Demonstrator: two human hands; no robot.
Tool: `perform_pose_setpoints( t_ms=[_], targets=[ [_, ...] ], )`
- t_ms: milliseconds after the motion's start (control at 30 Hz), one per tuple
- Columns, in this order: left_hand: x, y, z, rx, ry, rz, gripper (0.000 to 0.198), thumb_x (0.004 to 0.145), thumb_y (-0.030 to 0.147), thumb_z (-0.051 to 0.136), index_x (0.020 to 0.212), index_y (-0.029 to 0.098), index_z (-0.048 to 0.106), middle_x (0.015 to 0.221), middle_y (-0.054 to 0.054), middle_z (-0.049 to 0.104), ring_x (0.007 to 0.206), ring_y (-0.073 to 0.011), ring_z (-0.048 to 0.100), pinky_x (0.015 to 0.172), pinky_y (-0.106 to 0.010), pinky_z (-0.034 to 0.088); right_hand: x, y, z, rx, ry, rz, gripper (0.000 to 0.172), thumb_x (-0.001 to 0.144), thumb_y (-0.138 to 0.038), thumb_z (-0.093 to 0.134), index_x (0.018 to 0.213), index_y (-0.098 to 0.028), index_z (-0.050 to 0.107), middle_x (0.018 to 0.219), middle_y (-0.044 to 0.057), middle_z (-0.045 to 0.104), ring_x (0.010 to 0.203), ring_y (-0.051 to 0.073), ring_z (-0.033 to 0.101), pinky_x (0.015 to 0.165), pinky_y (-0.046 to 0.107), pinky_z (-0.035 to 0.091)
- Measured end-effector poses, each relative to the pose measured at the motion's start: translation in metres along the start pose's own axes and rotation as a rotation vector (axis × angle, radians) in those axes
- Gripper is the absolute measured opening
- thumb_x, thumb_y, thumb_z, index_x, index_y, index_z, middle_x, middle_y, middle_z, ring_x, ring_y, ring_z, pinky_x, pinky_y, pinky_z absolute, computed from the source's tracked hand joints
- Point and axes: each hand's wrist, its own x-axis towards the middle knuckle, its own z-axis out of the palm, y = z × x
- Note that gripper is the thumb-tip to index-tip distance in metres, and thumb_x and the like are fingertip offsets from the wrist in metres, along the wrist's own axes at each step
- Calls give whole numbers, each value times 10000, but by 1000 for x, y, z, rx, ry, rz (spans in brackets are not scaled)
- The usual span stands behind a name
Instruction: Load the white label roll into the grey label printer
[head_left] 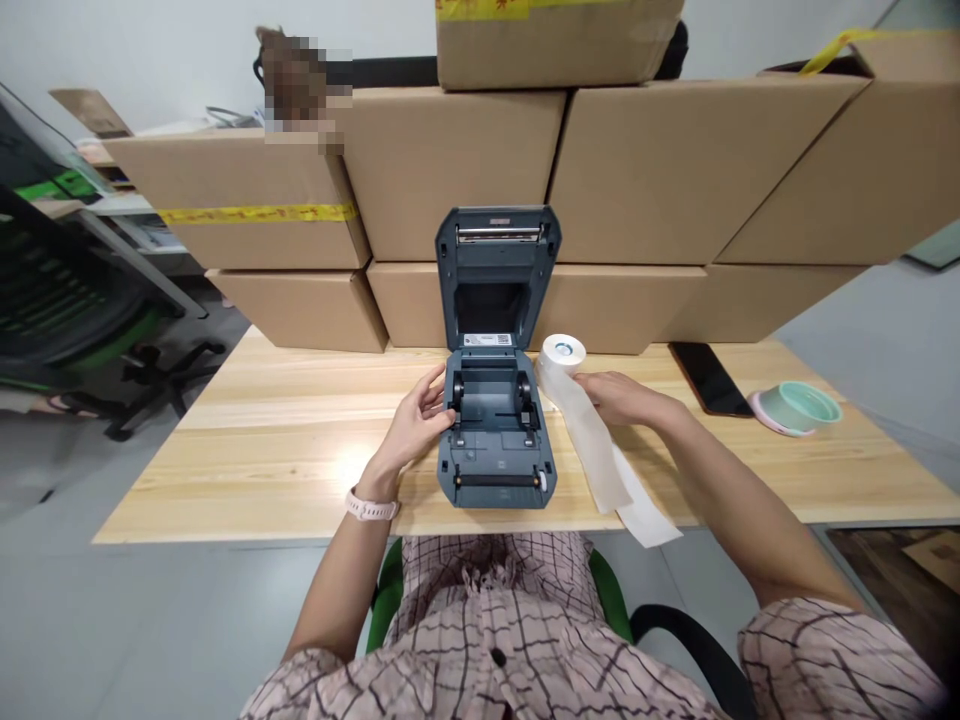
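Note:
A dark grey label printer stands on the wooden table with its lid raised. Its inner bay shows black roll holders and holds no roll. Against the printer's left side rests my left hand, fingers apart and thumb at the rim. To the right of the printer is a white label roll, with a long loose strip trailing toward the table's front edge. My right hand is closed at the roll's lower right side, its fingertips partly hidden by the roll and strip.
Cardboard boxes are stacked along the table's back. On the right lie a black phone and a round green container. An office chair stands on the floor at left. The table's front edge is close to my body.

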Motion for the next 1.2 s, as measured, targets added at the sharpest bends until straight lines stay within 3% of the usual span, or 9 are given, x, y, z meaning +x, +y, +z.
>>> perform_pose_setpoints(
  t_ms=[100, 300, 433, 567, 667, 767, 933, 1067, 1200],
  targets=[
    [0, 0, 0, -11, -1, -3, 955, 749, 312, 813, 1577, 152, 364, 1557, -222, 528, 1397, -345, 571, 1180, -512, 445, -15, 7, -7, 168, -29, 21, 264, 698, -298, 756, 957, -261, 714, 1016, 60, 778, 931, 281, 708, 841, 420, 547],
    [-1, 2, -1, 11, 7, -12, 910, 760, 300, 808, 1564, 176, 400, 1552, -204, 541, 1381, -340, 588, 1177, -506, 449, -26, 38, 0, 465, 163, 138, 445, 723, -466, 804, 1041, -243, 586, 1112, 99, 749, 961, 262, 711, 841, 446, 574],
    [-1, 1, -1, 21, 11, -5, 899, 765, 294, 804, 1565, 188, 409, 1548, -199, 548, 1389, -339, 581, 1178, -502, 445, -29, 47, 1, 548, 165, 155, 563, 657, -470, 888, 1100, -257, 614, 1222, 117, 737, 1117, 308, 699, 984, 521, 554],
    [-2, 2, 0, 1, 8, -13, 910, 765, 279, 797, 1575, 182, 393, 1536, -200, 560, 1369, -336, 595, 1157, -497, 462, -36, 39, -24, 638, 174, 96, 686, 703, -411, 908, 1312, -347, 597, 1471, 70, 630, 1432, 315, 525, 1207, 531, 419],
    [-3, 3, 1, -19, 0, -19, 925, 785, 269, 774, 1602, 192, 346, 1535, -195, 561, 1373, -328, 587, 1154, -493, 459, -21, 25, -40, 582, 176, 65, 756, 734, -390, 891, 1405, -385, 543, 1546, 44, 564, 1523, 318, 409, 1210, 531, 423],
    [-3, 3, 0, -8, -23, -26, 958, 810, 270, 748, 1635, 192, 268, 1551, -207, 538, 1378, -319, 581, 1160, -493, 450, 11, 12, -40, 445, 62, 99, 776, 647, -357, 924, 1351, -330, 599, 1515, 65, 585, 1483, 359, 449, 1177, 536, 452],
    [-2, 0, -2, 8, -47, -11, 984, 809, 259, 734, 1647, 173, 224, 1578, -231, 497, 1389, -325, 571, 1162, -504, 452, 50, 5, -17, 404, 9, 124, 623, 524, -306, 911, 1102, -250, 686, 1125, 58, 748, 1134, 364, 678, 1006, 522, 568],
    [0, -3, -3, -3, -63, 19, 967, 814, 263, 732, 1643, 182, 242, 1600, -224, 473, 1408, -324, 558, 1175, -505, 441, 47, 0, -13, 379, 81, 118, 617, 525, -310, 905, 1088, -240, 664, 1114, 60, 733, 1122, 360, 662, 1025, 530, 541],
    [0, -5, -3, 2, -54, 24, 955, 807, 238, 724, 1641, 188, 261, 1584, -215, 499, 1391, -322, 578, 1172, -506, 442, 30, -15, -35, 381, 149, 99, 729, 566, -381, 900, 1228, -249, 623, 1236, 92, 711, 1191, 393, 631, 1065, 561, 496]
  ],
)
